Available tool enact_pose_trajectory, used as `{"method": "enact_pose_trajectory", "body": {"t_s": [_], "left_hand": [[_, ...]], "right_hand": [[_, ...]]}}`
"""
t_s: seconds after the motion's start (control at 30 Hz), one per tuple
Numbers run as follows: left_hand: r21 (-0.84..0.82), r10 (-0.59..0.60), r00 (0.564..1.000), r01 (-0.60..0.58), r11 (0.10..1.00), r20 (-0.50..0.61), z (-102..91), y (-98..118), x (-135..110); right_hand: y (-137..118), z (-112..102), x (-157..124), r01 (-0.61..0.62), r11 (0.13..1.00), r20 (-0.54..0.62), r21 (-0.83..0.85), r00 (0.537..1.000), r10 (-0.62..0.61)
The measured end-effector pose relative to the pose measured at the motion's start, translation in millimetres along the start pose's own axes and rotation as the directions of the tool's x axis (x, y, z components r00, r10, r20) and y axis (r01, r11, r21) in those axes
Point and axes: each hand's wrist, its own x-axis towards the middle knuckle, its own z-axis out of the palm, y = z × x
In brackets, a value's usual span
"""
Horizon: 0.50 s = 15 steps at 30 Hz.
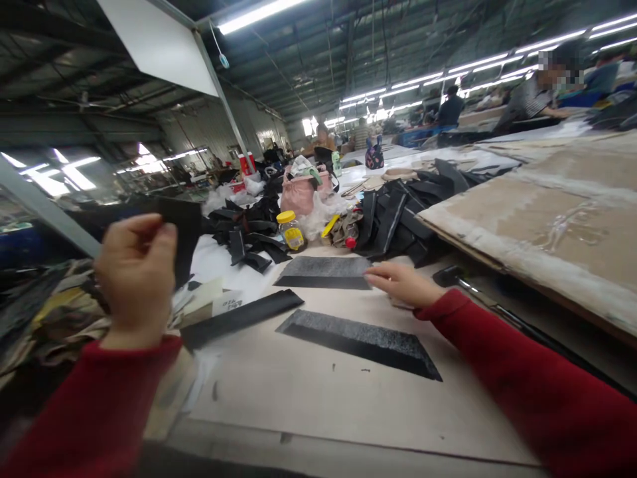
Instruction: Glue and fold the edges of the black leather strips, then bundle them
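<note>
Both arms [512, 378] reach forward, spread well apart, each in a red sleeve [89, 411]. On the left, the forearm climbs steeply, and the left hand [137, 279] is raised high, a strip of bare wrist [132, 337] showing above the cuff. Its fingers [122, 232] bend inward and the thumb [168, 244] stands close to the index finger, a tight pinching grip. The other forearm slants in from the person's right. There the right hand [405, 282] is lower, its fingers nearly straight, close together and pointing across to the left. I can't make out the right thumb clearly from here.
</note>
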Motion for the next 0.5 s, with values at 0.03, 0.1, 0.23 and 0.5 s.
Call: {"method": "enact_pose_trajectory", "body": {"t_s": [0.03, 0.1, 0.23, 0.5], "left_hand": [[0.028, 0.063, 0.996, -0.064, 0.998, 0.056, 11.7, 17, -17], [0.063, 0.181, 0.966, -0.195, 0.979, 0.183, 38.0, 50, -54], [0.043, 0.374, 0.824, -0.431, 0.901, 0.425, 86.6, 99, -118], [-0.032, 0.207, 0.763, -0.237, 0.971, 0.612, 92.5, 101, -128]], "right_hand": [[-10, -7, -6, -0.01, 0.983, 0.035, 0.183, 0.999, 0.004], [-32, -15, -20, -0.074, 0.837, 0.203, 0.542, 0.978, -0.045], [-62, 5, -38, -0.226, 0.725, 0.502, 0.65, 0.845, -0.187], [-43, 22, -50, -0.066, 0.821, 0.426, 0.567, 0.876, -0.224]]}}
